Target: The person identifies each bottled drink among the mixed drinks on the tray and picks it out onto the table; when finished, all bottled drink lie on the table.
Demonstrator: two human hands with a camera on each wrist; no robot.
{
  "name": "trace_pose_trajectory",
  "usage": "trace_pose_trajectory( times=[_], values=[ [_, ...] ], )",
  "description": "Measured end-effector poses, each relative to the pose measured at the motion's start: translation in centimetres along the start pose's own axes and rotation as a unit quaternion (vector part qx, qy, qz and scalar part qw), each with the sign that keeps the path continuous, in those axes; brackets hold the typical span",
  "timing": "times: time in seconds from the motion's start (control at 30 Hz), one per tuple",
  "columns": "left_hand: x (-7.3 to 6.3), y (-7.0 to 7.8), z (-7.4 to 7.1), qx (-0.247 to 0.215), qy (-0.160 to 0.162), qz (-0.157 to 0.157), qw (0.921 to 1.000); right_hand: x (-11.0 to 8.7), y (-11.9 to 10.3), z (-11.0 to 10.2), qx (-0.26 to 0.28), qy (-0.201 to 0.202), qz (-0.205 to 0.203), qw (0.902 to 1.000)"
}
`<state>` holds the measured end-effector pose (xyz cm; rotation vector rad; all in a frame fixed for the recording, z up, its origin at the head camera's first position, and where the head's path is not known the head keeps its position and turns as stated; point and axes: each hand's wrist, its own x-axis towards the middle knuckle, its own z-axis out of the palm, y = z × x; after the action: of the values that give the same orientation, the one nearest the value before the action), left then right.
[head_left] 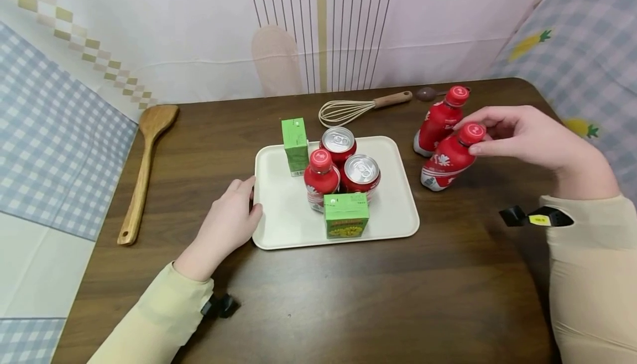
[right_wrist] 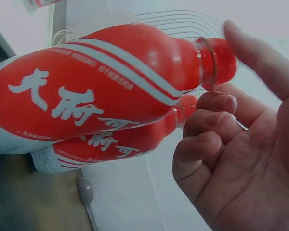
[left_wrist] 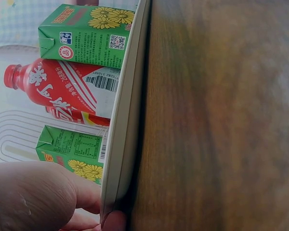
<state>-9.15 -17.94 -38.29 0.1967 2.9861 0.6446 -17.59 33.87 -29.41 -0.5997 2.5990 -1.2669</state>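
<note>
A cream tray (head_left: 283,225) holds red cans (head_left: 362,169), a red bottle (head_left: 320,178) and green drink cartons (head_left: 346,214). My left hand (head_left: 231,214) grips the tray's left edge; in the left wrist view, fingers of that hand (left_wrist: 38,197) meet its rim. To the right of the tray, my right hand (head_left: 522,134) pinches a red drink bottle (head_left: 448,159) at its cap, between thumb and forefinger. This bottle leans, its cap toward the hand. Close behind it stands another red bottle (head_left: 439,120). The right wrist view shows the held bottle (right_wrist: 111,77) near the curled fingers (right_wrist: 197,154).
A whisk (head_left: 365,107) lies behind the tray, with a dark spoon (head_left: 427,94) to its right. On the far left is a wooden spatula (head_left: 144,170). Patterned cloth (head_left: 199,21) hangs along the back and sides of the dark wooden table (head_left: 373,303).
</note>
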Motion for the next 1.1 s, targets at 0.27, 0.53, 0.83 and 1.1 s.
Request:
trace_pose_trajectory(
  times=[0.27,0.53,0.83,1.1],
  values=[
    [0.0,0.0,0.0,0.001,-0.002,-0.003,1.0000,0.0,-0.7,-0.2,0.067,0.083,-0.073,0.9916],
    [0.0,-0.1,0.1,0.001,0.003,0.002,1.0000,-0.7,-4.5,2.0,0.293,0.174,-0.192,0.9200],
    [0.1,0.1,0.0,0.000,0.000,0.000,1.0000,-1.9,-9.6,5.2,0.243,0.104,-0.319,0.9103],
    [0.0,0.0,0.0,0.000,-0.001,0.000,1.0000,-0.9,-10.7,8.4,0.095,0.034,-0.322,0.9414]
  ],
)
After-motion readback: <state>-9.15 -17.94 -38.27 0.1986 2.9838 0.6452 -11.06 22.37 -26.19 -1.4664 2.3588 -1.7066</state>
